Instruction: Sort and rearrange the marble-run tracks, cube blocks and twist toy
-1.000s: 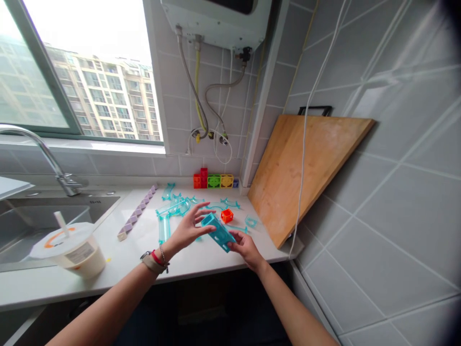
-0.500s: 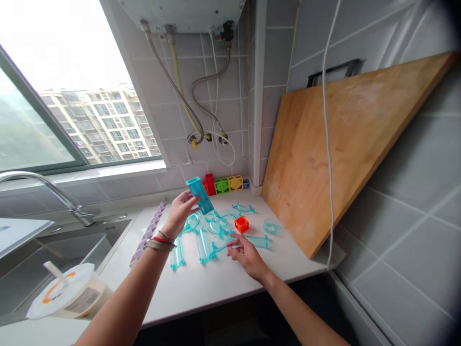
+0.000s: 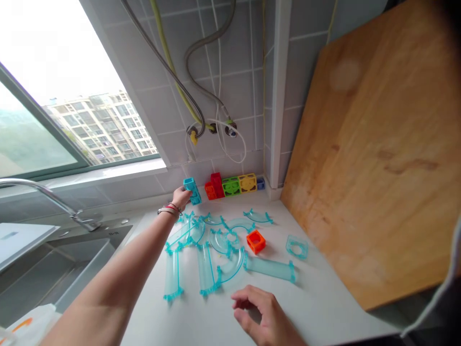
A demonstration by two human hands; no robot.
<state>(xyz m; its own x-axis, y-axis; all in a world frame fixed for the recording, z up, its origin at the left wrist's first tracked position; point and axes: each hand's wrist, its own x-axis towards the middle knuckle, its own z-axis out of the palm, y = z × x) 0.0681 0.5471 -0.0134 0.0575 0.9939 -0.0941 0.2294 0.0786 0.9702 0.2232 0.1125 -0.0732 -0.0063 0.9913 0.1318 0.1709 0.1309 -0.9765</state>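
Observation:
At the back of the white counter (image 3: 223, 317), my left hand (image 3: 181, 198) grips a tall teal block (image 3: 192, 191). It is beside a row made of an orange-red block (image 3: 210, 191), a red block (image 3: 216, 185), a green block (image 3: 231, 186), a yellow block (image 3: 248, 182) and a small blue block (image 3: 260, 183). My right hand (image 3: 261, 310) hovers over the front of the counter, fingers curled and apart, holding nothing. Beyond it lie a straight clear-teal track piece (image 3: 270, 268), an orange cube (image 3: 256, 241) and several curved track pieces (image 3: 232, 266).
A square clear-teal piece (image 3: 297, 247) lies to the right. A large wooden board (image 3: 360, 158) leans on the right wall. To the left are a sink (image 3: 82, 269) with a faucet (image 3: 46, 194) and a lidded cup (image 3: 29, 324). Hoses (image 3: 173, 72) hang on the tiled wall.
My left hand has carried the teal block back toward the wall, near the coloured row. My right hand has drawn back toward the counter's front. The view has moved closer and tilted down.

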